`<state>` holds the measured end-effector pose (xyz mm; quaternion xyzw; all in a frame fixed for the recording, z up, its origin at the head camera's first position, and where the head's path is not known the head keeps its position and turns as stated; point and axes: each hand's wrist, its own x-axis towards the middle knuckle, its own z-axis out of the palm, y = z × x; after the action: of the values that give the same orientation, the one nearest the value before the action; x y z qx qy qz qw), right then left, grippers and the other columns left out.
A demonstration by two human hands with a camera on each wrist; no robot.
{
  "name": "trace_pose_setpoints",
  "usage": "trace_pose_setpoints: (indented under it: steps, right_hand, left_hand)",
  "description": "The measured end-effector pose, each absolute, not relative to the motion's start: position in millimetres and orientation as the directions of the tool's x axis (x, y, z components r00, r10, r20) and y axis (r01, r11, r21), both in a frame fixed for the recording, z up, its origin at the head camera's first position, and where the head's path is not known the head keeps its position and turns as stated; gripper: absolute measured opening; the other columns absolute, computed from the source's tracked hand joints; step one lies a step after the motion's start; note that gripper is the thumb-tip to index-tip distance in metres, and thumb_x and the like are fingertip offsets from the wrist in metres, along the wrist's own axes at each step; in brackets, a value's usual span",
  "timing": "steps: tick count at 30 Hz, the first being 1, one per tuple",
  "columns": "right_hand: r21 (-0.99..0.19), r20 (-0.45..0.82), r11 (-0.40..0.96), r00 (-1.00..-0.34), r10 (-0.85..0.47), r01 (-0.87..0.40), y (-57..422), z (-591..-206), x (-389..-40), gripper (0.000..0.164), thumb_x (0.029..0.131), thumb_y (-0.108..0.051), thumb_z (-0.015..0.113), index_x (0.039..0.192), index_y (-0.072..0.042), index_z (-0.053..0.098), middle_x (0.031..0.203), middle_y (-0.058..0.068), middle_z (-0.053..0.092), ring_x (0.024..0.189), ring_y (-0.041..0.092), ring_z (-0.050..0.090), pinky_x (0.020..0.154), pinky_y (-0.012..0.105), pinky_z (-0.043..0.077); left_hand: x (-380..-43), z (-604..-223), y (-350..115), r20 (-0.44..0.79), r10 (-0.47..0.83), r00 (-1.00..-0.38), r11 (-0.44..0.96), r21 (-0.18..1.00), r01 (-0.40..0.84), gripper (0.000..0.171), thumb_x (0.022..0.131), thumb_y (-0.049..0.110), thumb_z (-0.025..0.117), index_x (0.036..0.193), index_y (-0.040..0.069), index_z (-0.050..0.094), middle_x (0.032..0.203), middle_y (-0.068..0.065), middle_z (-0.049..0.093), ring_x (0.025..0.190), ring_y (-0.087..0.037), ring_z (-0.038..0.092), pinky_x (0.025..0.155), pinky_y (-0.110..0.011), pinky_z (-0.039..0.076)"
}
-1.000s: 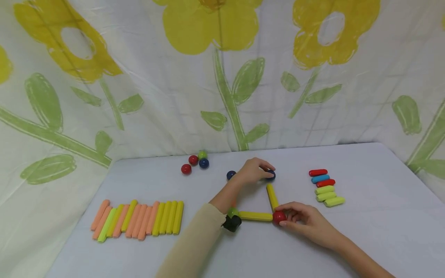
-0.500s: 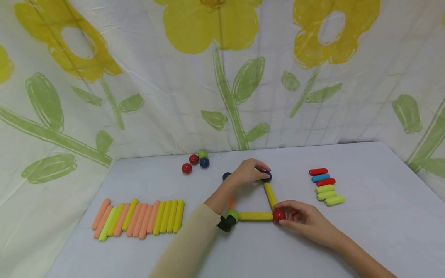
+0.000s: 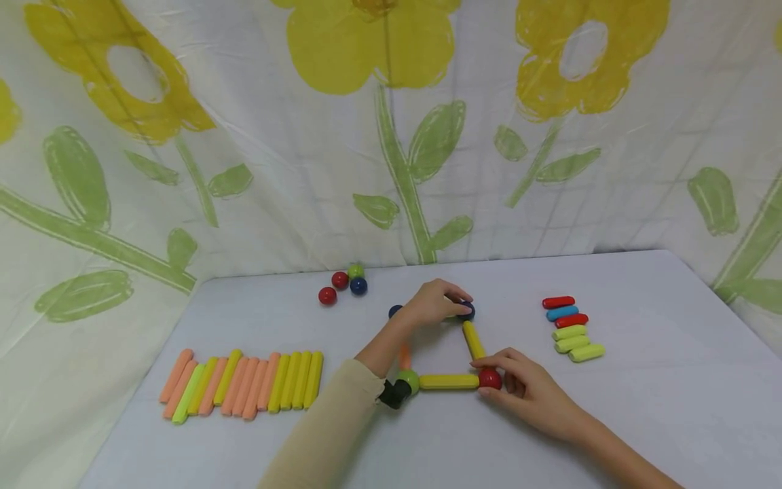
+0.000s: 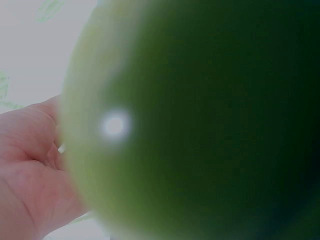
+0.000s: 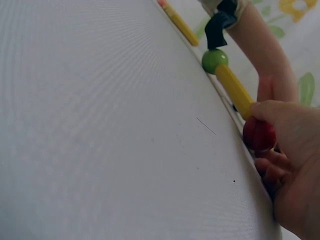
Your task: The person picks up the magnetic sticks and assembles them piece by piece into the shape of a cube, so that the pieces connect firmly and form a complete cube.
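In the head view, my left hand [image 3: 435,304] pinches a dark blue ball [image 3: 467,311] at the far right corner of a four-sided frame of balls and sticks. My right hand [image 3: 537,395] holds a red ball [image 3: 490,379] at the near right corner between thumb and fingers. A yellow stick [image 3: 449,382] runs from the red ball to a green ball [image 3: 408,381]. Another yellow stick [image 3: 473,341] links the red and blue corners. An orange stick [image 3: 404,356] leads toward a second blue ball [image 3: 396,311], partly hidden by my left wrist. A blurred green ball [image 4: 150,130] fills most of the left wrist view.
Orange, yellow and lime sticks [image 3: 244,384] lie in a row at the left. Several balls [image 3: 340,280] sit near the back edge. Short red, blue and lime sticks [image 3: 571,329] lie at the right. A flowered cloth [image 3: 293,176] hangs behind the table.
My left hand and the blue ball have shifted slightly left, and the other blue ball has moved left too. The right-side yellow stick leans further left. My right hand has edged left.
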<state>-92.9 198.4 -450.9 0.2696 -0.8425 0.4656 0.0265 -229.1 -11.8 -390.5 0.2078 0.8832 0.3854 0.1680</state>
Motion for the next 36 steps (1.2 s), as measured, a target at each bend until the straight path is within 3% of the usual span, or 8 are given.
trace_pose_setpoints:
  steps: [8,13,17,23,36]
  right_hand:
    - [-0.764,0.315,0.429,-0.86,-0.403,-0.481,197,-452,-93,0.034,0.094,-0.016,0.081,0.126,-0.018,0.072,0.101,-0.008,0.061,0.068,0.006,0.052,0.056,0.02,0.045]
    - [-0.852,0.071,0.487,-0.964,-0.258,-0.193,193,-437,-100,0.031,0.1,-0.023,0.075,0.128,-0.012,0.067,0.1,0.003,0.066,0.064,0.013,0.057,0.057,0.023,0.05]
    - [-0.821,-0.08,0.57,-0.986,-0.148,-0.019,185,-426,-114,0.035,0.1,-0.032,0.074,0.121,-0.005,0.065,0.088,0.003,0.067,0.063,0.017,0.057,0.056,0.024,0.049]
    - [-0.76,-0.133,0.65,-0.98,-0.149,0.004,176,-423,-125,0.035,0.095,-0.031,0.079,0.109,0.0,0.068,0.066,0.0,0.058,0.059,0.015,0.051,0.052,0.023,0.038]
    - [-0.796,-0.111,0.604,-0.987,-0.115,0.019,171,-420,-121,0.032,0.097,-0.021,0.075,0.112,0.006,0.068,0.074,0.001,0.062,0.067,0.015,0.056,0.056,0.022,0.048]
  left_hand:
    - [-230,-392,-14,-0.135,0.483,-0.865,0.612,0.759,0.223,0.026,0.1,0.02,0.074,0.123,0.009,0.079,0.123,-0.009,0.076,0.108,-0.019,0.065,0.08,-0.023,0.051]
    - [-230,-392,-14,-0.134,0.491,-0.861,0.609,0.759,0.23,0.026,0.1,0.02,0.074,0.123,0.008,0.079,0.122,-0.009,0.076,0.109,-0.02,0.066,0.081,-0.022,0.05]
    - [-231,-391,-16,-0.13,0.495,-0.859,0.612,0.754,0.239,0.026,0.1,0.019,0.075,0.123,0.007,0.079,0.122,-0.009,0.077,0.113,-0.021,0.067,0.085,-0.022,0.051]
    - [-229,-391,-17,-0.131,0.495,-0.859,0.605,0.761,0.232,0.026,0.1,0.02,0.075,0.123,0.008,0.079,0.124,-0.008,0.077,0.117,-0.022,0.066,0.086,-0.022,0.05]
    - [-229,-390,-17,-0.135,0.479,-0.868,0.604,0.768,0.214,0.026,0.1,0.02,0.075,0.122,0.008,0.079,0.122,-0.008,0.076,0.114,-0.021,0.067,0.084,-0.021,0.05]
